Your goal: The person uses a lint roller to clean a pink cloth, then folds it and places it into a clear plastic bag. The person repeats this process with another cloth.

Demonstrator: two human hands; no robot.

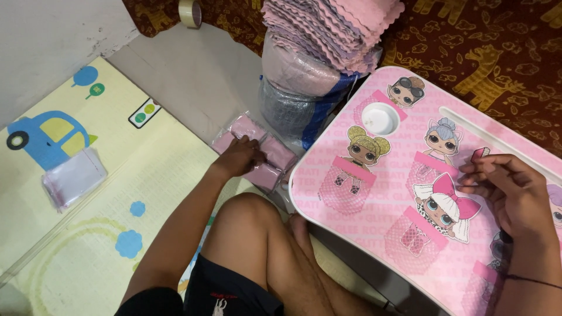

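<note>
Sitting on the floor, we reach with our left hand (pixel 241 157) down to the bagged pink cloths (pixel 257 153) that lie on the grey floor just beside the lap tabletop (pixel 374 193). The fingers rest flat and a little curled on the top packet; we cannot tell if they already grip it. Our right hand (pixel 508 190) is over the tabletop and pinches a small pink piece (pixel 479 153) between the fingertips.

As we judge it, the packing is somewhere in the middle. Several packets are finished and lie touching each other by the tabletop's edge. A tall stack of unpacked pink cloths (pixel 333 26) with wavy edges waits on wrapped bundles (pixel 293 88) behind, and a pile of empty clear bags (pixel 74 177) lies well apart on the play mat (pixel 117 193), so much work seems left.

The finished packets look flat, square and soft, pale pink under shiny clear plastic. A tape roll (pixel 191 13) stands near the wall.
</note>
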